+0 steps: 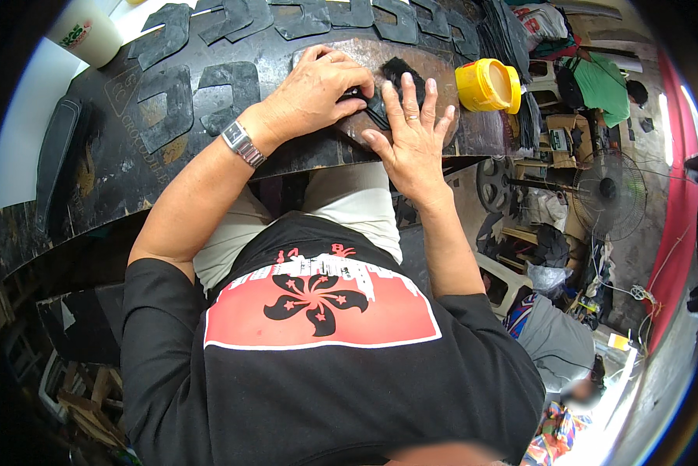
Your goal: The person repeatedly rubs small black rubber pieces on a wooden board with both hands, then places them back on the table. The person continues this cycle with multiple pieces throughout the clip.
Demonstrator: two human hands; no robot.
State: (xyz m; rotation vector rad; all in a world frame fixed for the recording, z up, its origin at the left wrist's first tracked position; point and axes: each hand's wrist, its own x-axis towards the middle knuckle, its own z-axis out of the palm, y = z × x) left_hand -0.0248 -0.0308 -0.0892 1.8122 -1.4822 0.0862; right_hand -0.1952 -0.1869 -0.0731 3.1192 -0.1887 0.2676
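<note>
On a worn brown slab (357,51) near the table's edge, a small black sheet piece (378,107) lies between my two hands. My left hand (314,87), with a metal watch at its wrist, curls its fingers in a pinch at the left side of that piece. My right hand (413,140) lies flat with fingers spread, pressing on the piece's right part. Under and beyond its fingertips is a fuzzy black pad or cloth (396,68), partly covered. Just right of the slab sits an open yellow jar (477,85) holding a tan substance.
Several black U-shaped cut pieces (166,105) lie across the dark table (116,167). A white tub (85,35) and a long black case (58,159) are at left. Stacked black sheets (506,39) stand beyond the jar. A fan (609,190) and two other people are at right.
</note>
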